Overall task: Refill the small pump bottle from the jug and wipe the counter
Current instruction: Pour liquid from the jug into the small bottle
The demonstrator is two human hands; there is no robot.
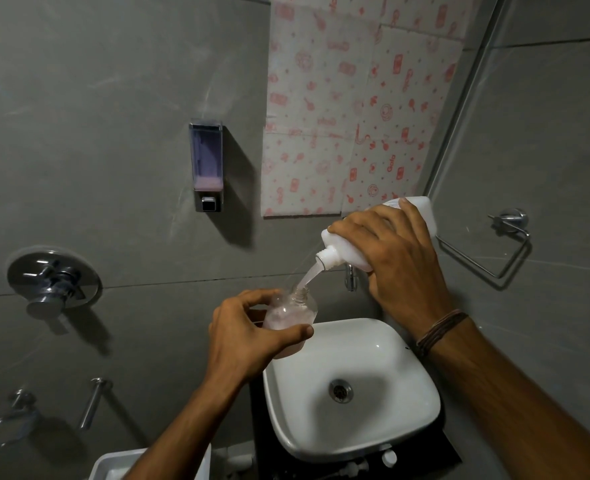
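My left hand [248, 332] grips a small clear bottle [292, 311] with its pump off, held upright above the back left corner of the white basin [408, 403]. Pale pink liquid fills part of it. My right hand [395, 258] holds a white plastic jug [421, 213], tipped with its spout down to the left. A pale stream [309, 275] runs from the spout into the small bottle's open neck. Two white caps or pump parts [389, 458] lie on the dark counter [451, 452] in front of the basin.
A wall soap dispenser [206, 164] hangs at upper left with a chrome shower mixer [53, 278] below it. A chrome tap [350, 278] shows behind the jug. A towel ring [505, 244] is on the right wall. A white box [113, 467] sits at bottom left.
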